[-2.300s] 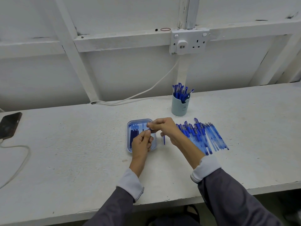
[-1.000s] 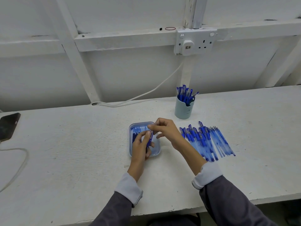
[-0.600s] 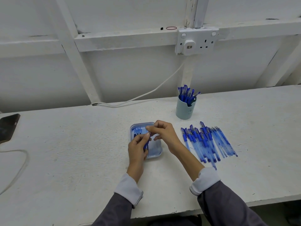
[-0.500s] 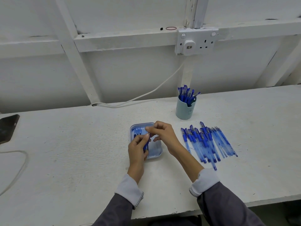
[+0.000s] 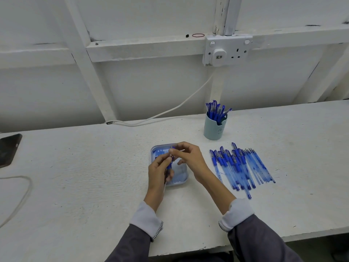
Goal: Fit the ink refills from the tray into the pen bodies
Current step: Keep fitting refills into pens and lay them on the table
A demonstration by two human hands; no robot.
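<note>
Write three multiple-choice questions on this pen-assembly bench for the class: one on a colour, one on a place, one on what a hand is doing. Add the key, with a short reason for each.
1. What colour is the tray?
A. light blue
B. red
C. black

2. Where does the cup of pens stand?
A. inside the tray
B. beyond the row of loose pens, nearer the wall
C. on the floor

3. What is the left hand doing?
A. lying flat and empty
B. gripping a pen body above the tray
C. holding the cup

Key:
1 A, since the tray's rim and floor show pale blue.
2 B, since the cup stands past the far ends of the loose pens.
3 B, since its fingers curl round the blue pen body over the tray.
</note>
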